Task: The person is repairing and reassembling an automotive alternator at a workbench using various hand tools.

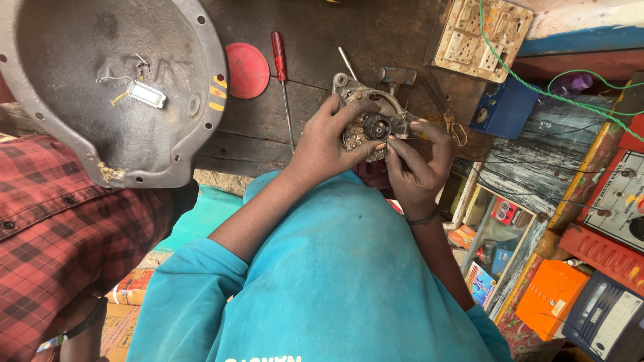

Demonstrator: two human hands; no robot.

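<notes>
Above the dark worktop (268,127) | left hand (329,144) grip holding greasy metal motor part (367,124) | right hand (416,164) grip pinching its edge | red screwdriver (282,74) beside.

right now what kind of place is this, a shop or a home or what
Likely a small electrical or motor repair workshop. Both hands hold a greasy metal motor part over a worn wooden workbench, with a red-handled screwdriver and a grimy socket board nearby.

Bench (268,127): you face dark, worn wooden planks, grimy and scratched.
Disc (247,70): red, round, lying flat at your 11 o'clock.
Screwdriver (282,80): red handle, just beside the disc, shaft pointing toward you.
Metal cover (114,87): large grey dished casting at your 10 o'clock.
Switchboard (481,37): cream, dirty, at your 1 o'clock.
</notes>
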